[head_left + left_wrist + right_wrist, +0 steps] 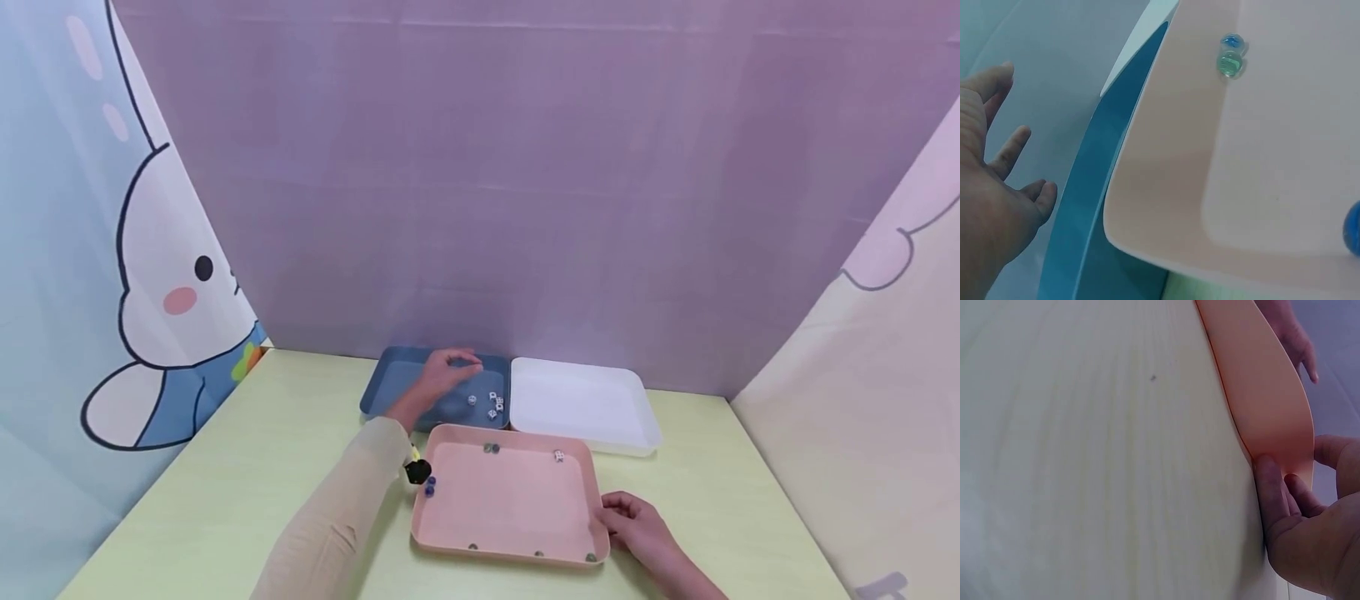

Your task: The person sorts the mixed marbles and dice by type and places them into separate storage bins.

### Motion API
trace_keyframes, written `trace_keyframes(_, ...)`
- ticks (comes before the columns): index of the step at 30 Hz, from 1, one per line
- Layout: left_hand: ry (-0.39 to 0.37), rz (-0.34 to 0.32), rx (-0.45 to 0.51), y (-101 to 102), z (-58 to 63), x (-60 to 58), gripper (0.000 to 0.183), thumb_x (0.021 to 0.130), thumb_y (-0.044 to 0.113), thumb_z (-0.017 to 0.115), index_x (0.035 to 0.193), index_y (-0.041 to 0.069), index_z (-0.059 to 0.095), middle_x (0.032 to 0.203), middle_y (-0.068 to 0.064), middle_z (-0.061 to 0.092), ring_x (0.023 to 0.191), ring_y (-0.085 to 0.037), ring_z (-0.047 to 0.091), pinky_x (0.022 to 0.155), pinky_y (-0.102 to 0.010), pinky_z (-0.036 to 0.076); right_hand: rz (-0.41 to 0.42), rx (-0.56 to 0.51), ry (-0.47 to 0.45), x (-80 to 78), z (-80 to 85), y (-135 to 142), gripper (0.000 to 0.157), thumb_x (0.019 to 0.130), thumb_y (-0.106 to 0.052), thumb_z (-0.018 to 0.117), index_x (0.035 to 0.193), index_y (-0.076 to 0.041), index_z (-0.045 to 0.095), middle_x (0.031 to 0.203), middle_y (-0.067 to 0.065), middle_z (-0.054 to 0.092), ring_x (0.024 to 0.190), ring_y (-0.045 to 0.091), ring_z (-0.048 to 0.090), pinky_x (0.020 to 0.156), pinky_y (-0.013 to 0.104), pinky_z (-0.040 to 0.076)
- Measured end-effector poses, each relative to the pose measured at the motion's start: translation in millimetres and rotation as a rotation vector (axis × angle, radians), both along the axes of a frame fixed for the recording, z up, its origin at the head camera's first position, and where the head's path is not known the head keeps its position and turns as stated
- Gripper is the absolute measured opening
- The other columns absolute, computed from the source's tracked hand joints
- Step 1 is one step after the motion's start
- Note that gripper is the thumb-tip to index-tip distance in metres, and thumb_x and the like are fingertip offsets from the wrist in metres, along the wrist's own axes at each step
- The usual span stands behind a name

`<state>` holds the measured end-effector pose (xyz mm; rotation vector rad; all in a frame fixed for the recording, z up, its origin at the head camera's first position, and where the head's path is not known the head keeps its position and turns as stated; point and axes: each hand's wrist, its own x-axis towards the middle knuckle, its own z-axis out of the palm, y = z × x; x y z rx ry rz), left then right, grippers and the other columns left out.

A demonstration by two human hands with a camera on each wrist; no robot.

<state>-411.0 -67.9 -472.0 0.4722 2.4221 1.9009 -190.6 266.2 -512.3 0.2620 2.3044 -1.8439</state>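
Note:
My left hand (441,379) hovers over the blue tray (390,375), fingers loosely bent and nothing visible between them. Several white dice (492,413) lie near that tray's right end. At the right side of the pink tray (510,508), my right hand (637,529) grips the wall, its fingers (1270,481) on both sides of the rim. Inside the pink tray are white dice (558,456) at the back right, dark blue marbles (430,486) at the left, and a green marble (1230,64) touching a clear blue one (1232,42). Several greenish marbles (591,557) line its front wall.
A white tray (577,400) stands beside the blue one, behind the pink tray. All three are on a light wooden table (300,417). A purple cloth (510,208) hangs at the back, with printed curtains (45,333) at the sides.

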Motion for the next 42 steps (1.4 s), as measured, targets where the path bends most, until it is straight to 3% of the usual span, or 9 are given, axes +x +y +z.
trace_keyframes(4,0.015,-0.077,-0.066,6.8,4.9,4.2,0.023,0.087,0.03,0.074,0.1,0.011,0.077,0.139,-0.008,0.052,0.136,-0.029,0.036,0.104,-0.055,0.035,-0.016,0.002,-0.007,-1.1,-0.4,-0.9,0.034,0.092,-0.012,0.064,0.115,0.012,0.056,0.095,0.01,0.064,0.085,0.021,0.062,0.069,0.031,0.055)
trace_keyframes(12,0.153,-0.315,-0.308,41.1,23.8,25.0,0.014,0.092,0.027,0.068,0.098,0.016,0.075,0.142,-0.011,0.048,0.139,-0.028,0.031,0.105,-0.051,0.035,-0.031,0.016,-0.011,-1.9,-0.8,-1.6,0.033,0.091,-0.012,0.066,0.114,0.011,0.057,0.093,0.009,0.064,0.083,0.021,0.062,0.068,0.03,0.054)
trace_keyframes(16,0.292,-0.418,-0.494,64.4,35.2,39.2,0.011,0.093,0.026,0.067,0.096,0.021,0.076,0.139,-0.007,0.051,0.135,-0.022,0.037,0.105,-0.042,0.038,-0.028,0.004,-0.006,-1.8,-0.1,-0.8,0.034,0.091,-0.012,0.066,0.114,0.011,0.057,0.093,0.01,0.064,0.084,0.021,0.062,0.069,0.031,0.055)
trace_keyframes(19,0.426,-0.475,-0.661,81.6,39.4,51.6,0.011,0.093,0.026,0.067,0.097,0.022,0.077,0.133,-0.003,0.054,0.131,-0.019,0.042,0.11,-0.037,0.031,-0.021,-0.001,-0.004,-0.7,0.7,-0.2,0.034,0.091,-0.012,0.066,0.114,0.011,0.057,0.093,0.01,0.064,0.084,0.021,0.062,0.069,0.03,0.055)
trace_keyframes(24,0.561,-0.477,-0.933,104.9,36.7,67.3,0.011,0.091,0.026,0.069,0.097,0.029,0.077,0.134,-0.002,0.054,0.138,-0.029,0.032,0.112,-0.046,0.027,0.0,0.001,-0.004,0.2,1.2,0.4,0.034,0.091,-0.013,0.066,0.113,0.011,0.057,0.091,0.009,0.064,0.083,0.02,0.062,0.069,0.029,0.054)
trace_keyframes(29,0.676,-0.438,-1.124,121.6,28.2,69.6,0.018,0.091,0.022,0.068,0.099,0.036,0.076,0.138,0.002,0.051,0.141,-0.036,0.025,0.108,-0.048,0.033,0.015,0.022,0.017,-1.6,2.9,-0.1,0.033,0.091,-0.014,0.066,0.113,0.011,0.058,0.09,0.009,0.065,0.081,0.02,0.063,0.066,0.028,0.053)
trace_keyframes(36,0.823,-0.458,-1.236,135.9,22.4,71.4,0.025,0.09,0.018,0.068,0.101,0.038,0.076,0.136,0.002,0.052,0.139,-0.037,0.027,0.106,-0.042,0.035,0.016,0.046,0.002,-0.8,3.4,-0.1,0.031,0.091,-0.011,0.064,0.113,0.01,0.059,0.09,0.008,0.066,0.081,0.019,0.062,0.066,0.027,0.053)
trace_keyframes(42,0.885,-0.474,-1.322,148.3,21.5,78.0,0.02,0.091,0.022,0.071,0.097,0.04,0.076,0.132,0.003,0.054,0.139,-0.036,0.028,0.104,-0.039,0.036,0.026,0.03,0.013,0.8,3.9,0.9,0.033,0.09,-0.012,0.064,0.114,0.01,0.059,0.09,0.008,0.066,0.08,0.019,0.062,0.067,0.026,0.053)
